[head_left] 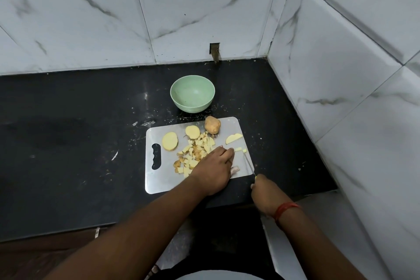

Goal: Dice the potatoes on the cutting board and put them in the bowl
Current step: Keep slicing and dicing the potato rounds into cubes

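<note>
Diced potato [195, 154] heaped mid-board [159, 179], with two halves [170, 141] cut-face up at the left, one unpeeled piece [212, 124] at the far edge, a slice [234, 138] and a small strip [238, 149] at the right. Bowl [192, 93] just beyond the board on the counter [68, 132], holding nothing yet. Left hand [213, 170] laid palm-down, fingers reaching to the strip, probably to steady it for cutting; grip flat, not curled round anything. Right hand [264, 191] off the near-right corner, wrapped round the knife [248, 163], blade angled toward the strip. Both forearms stretched forward from below.
</note>
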A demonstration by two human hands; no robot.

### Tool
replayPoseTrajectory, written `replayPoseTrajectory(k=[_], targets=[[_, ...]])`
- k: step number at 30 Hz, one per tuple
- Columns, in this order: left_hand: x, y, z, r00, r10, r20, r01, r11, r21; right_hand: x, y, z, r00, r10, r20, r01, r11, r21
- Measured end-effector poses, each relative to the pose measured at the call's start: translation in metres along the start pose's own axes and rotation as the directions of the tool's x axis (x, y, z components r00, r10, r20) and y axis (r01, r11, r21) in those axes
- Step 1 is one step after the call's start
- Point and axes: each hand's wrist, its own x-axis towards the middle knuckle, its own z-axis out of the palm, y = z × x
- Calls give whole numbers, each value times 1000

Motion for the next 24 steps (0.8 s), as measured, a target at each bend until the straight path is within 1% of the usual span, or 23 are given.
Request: replayPoseTrajectory(k=[3,5,7,9,12,16,21,24], targets=[[0,-1,1,1000,21,-3,-21,999,27,-1,-2,-6,998,-49,-49,51,998,36],[-2,1,-2,998,56,-19,-55,997,60,6,-9,-7,997,-54,-58,56,998,34],[-5,1,-4,994,105,-19,-102,988,119,12,-17,-6,999,-37,-39,37,999,9],[-8,1,-7,992,124,2,-122,977,176,16,-21,-5,1000,2,-17,-3,1000,-18],[-8,2,-7,992,123,16,-123,969,213,15,-22,-2,1000,26,-7,-26,999,-24],[-9,7,-9,994,109,13,-110,972,208,8,-9,0,999,12,34,-11,999,-42],[-11,9,-13,994,113,7,-111,967,231,-3,-2,-6,997,-78,-22,78,997,6],[-16,3,-10,991,132,-19,-123,959,256,3,-11,-7,996,-87,-37,87,996,6]])
